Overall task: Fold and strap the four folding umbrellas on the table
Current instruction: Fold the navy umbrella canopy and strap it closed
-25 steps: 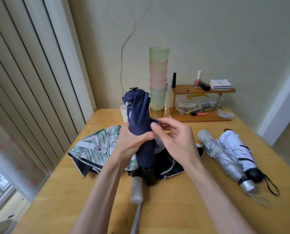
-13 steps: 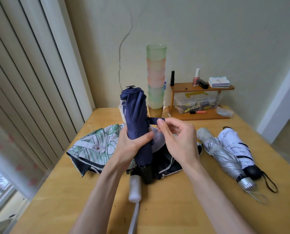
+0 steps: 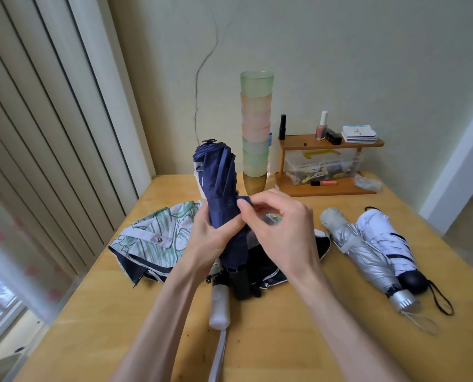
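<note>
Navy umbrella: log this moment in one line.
left hand grips rolled navy fabric umbrella upright | right hand pinches its strap | silver umbrella, white umbrella strapped | green leaf-print umbrella loose

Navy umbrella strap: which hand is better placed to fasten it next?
Right. The right hand pinches the strap at its free end beside the navy umbrella. The left hand grips the rolled umbrella upright and is probably needed to keep it steady.

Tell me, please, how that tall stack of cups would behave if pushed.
The stack of cups probably tips easily: it stands tall on one narrow base. The cups look like thin translucent plastic, so it is likely light. Pushed low, it might slide on the table.
</note>
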Demonstrator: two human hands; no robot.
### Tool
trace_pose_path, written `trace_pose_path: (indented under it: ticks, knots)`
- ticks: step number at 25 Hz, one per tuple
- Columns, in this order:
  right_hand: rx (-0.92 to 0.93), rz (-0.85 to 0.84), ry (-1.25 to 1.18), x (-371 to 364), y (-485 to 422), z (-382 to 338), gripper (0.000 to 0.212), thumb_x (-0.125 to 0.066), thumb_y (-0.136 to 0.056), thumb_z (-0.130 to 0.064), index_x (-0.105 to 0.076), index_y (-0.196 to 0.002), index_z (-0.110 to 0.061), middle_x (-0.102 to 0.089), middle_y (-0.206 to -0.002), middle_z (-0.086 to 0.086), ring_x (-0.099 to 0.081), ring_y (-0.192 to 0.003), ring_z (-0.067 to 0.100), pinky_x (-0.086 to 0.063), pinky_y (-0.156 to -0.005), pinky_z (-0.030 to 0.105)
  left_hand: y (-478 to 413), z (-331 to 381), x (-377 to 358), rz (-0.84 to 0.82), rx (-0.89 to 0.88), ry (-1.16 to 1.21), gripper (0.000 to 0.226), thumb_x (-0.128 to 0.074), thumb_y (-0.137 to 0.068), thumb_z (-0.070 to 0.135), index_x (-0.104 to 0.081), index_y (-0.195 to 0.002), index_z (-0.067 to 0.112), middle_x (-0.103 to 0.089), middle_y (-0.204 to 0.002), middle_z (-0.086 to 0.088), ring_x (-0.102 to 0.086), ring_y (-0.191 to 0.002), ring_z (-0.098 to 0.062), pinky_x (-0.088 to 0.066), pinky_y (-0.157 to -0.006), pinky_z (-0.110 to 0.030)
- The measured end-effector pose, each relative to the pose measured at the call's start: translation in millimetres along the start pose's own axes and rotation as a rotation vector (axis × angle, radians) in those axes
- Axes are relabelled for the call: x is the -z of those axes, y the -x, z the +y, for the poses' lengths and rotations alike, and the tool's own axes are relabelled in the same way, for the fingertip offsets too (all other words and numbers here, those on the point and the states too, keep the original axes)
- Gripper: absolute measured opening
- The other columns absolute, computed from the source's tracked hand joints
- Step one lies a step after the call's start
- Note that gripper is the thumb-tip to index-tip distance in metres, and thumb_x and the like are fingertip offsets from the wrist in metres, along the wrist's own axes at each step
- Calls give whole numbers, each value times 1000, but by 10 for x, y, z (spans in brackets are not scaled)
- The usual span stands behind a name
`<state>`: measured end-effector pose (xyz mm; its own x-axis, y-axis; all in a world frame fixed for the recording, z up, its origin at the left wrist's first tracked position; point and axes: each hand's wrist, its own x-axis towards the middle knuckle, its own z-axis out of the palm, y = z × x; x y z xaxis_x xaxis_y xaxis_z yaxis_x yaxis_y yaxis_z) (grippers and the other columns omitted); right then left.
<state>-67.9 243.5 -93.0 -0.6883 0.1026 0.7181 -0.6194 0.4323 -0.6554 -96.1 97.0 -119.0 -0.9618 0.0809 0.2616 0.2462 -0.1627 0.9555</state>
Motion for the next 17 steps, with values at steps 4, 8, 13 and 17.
trace_pose_path:
  ticks: [4, 8, 13, 17]
  knots:
    - [-23, 62, 73, -98, 54, -82, 12, -81, -89, -15, -73, -79, -15, -71, -75, -6, -70, -68, 13, -58, -65, 34, 26, 48, -42, -7, -26, -43, 25, -71, -95, -1, -67, -115, 15, -79, -95, 5, -75, -90, -9, -57, -74, -21]
    - [-69, 124, 100, -141, 53, -106, 12, -80, -88, -21, -71, -80, -17, -71, -74, -9, -68, -66, 11, -58, -62, 39, 66, 116, -127, -34, -67, -68, 36, -65, -94, -13, -65, -109, 19, -79, -88, 16, -74, -84, 2, -55, -72, -14]
    - [-21, 154, 218, -189, 68, -146, 13, -78, -85, -20, -67, -78, -19, -68, -73, -7, -66, -64, 15, -57, -59, 39, 48, 100, -109, -24, -80, -48, 35, -66, -94, -11, -66, -109, 20, -79, -88, 14, -74, -83, 1, -55, -72, -15]
    - [-9, 185, 234, -211, 49, -124, 18, -79, -85, -17, -64, -75, -17, -66, -73, -5, -65, -62, 16, -56, -59, 39, 53, 103, -120, -28, -82, -54, 34, -67, -95, -9, -66, -109, 22, -79, -89, 16, -73, -86, 2, -55, -74, -16]
